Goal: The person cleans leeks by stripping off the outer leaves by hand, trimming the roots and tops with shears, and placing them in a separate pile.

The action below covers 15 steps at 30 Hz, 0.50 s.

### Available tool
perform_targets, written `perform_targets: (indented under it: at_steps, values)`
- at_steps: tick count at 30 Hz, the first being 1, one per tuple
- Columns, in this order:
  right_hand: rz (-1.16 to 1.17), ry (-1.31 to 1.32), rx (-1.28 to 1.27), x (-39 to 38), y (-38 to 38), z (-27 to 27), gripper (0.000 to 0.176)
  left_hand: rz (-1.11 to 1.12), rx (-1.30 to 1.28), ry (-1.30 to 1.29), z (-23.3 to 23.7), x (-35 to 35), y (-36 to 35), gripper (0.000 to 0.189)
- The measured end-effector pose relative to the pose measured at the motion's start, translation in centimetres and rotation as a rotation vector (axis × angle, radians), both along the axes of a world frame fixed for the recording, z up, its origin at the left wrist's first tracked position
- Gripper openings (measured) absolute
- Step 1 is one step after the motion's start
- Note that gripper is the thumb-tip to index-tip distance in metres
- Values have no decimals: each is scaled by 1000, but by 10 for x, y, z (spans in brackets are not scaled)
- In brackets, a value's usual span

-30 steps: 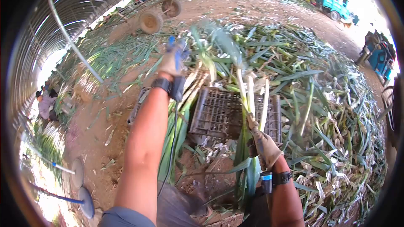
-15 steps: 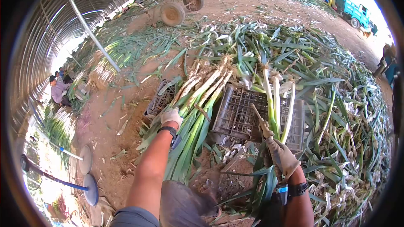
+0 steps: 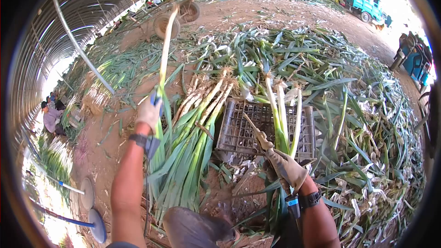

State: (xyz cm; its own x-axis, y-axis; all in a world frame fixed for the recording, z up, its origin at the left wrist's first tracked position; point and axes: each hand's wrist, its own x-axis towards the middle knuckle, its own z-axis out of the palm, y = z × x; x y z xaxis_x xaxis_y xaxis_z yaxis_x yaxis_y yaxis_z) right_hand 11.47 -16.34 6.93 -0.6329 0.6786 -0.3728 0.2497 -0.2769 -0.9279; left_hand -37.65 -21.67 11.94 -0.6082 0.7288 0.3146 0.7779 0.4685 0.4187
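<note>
Arched farm shed (image 3: pixel 92 7), dirt floor (image 3: pixel 257 11), heaped leeks (image 3: pixel 358 110)

Two hands (image 3: pixel 149 112), three leeks (image 3: pixel 283 110) over a crate (image 3: pixel 229 128), seemingly two wheels (image 3: pixel 190 12)

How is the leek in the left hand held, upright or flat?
Upright, root end up: the leek's pale stalk rises steeply above the left hand to its roots, with green leaves hanging below.
</note>
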Motion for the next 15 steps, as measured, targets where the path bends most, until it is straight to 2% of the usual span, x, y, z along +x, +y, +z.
perform_targets:
  at_steps: [2,3,5,6,7,9,11,12,13,14,15]
  values:
    - [25,12,-16,-4,-1,-4,59,-60,-85,109,68,24,22,43]
    - [30,107,10,-6,-2,-7,55,-114,-150,154,98,50,35,43]
    - [32,211,30,-7,-6,-1,50,-181,-225,-68,115,86,59,38]
    - [80,192,-66,-5,-6,13,52,-317,-331,-262,86,72,73,37]
    - [123,172,-161,-2,-7,20,62,-457,-437,-457,57,61,89,35]
    - [56,109,-111,-6,-18,43,60,-448,-630,-130,42,115,84,34]
    - [42,121,9,-17,-15,4,59,-346,-477,-272,-50,101,102,36]
    - [63,79,-80,-19,-23,21,61,-430,-571,-208,-56,110,105,40]
    - [59,54,-3,-23,-24,12,60,-514,-664,-144,-52,131,105,44]
    - [44,69,109,-26,-25,-7,60,-420,-680,-271,-45,149,98,51]
    - [34,87,228,-30,-24,-20,59,-397,-666,-261,-38,163,92,59]
